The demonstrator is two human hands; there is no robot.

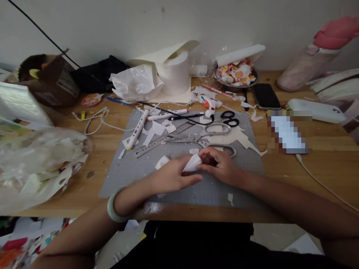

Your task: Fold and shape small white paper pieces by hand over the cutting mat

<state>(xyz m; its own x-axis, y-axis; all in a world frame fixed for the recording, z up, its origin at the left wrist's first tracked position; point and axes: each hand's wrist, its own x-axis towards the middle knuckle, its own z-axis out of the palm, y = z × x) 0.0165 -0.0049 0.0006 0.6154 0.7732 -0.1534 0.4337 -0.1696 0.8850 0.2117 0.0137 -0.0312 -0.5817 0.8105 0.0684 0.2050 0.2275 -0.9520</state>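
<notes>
Over the front half of the grey cutting mat (179,192), a small folded piece of white paper (192,163) is held between both hands. My left hand (172,175) has its fingers around the paper's left side, with the thumb stretched out below. On the other side, my right hand (220,164) pinches the paper's right end with curled fingers. Just beyond the hands lie large metal scissors (200,140) and a steel ruler (151,145). A white paper scrap (162,162) rests beside my left hand.
Behind lie black-handled scissors (230,118), white markers (137,129) and a glue gun (208,104) with its cord. A paper roll (175,74) and a wrapper-filled bowl (237,76) stand near the wall. Left is a plastic bag (42,160); right, a phone (266,96) and a bottle (311,63).
</notes>
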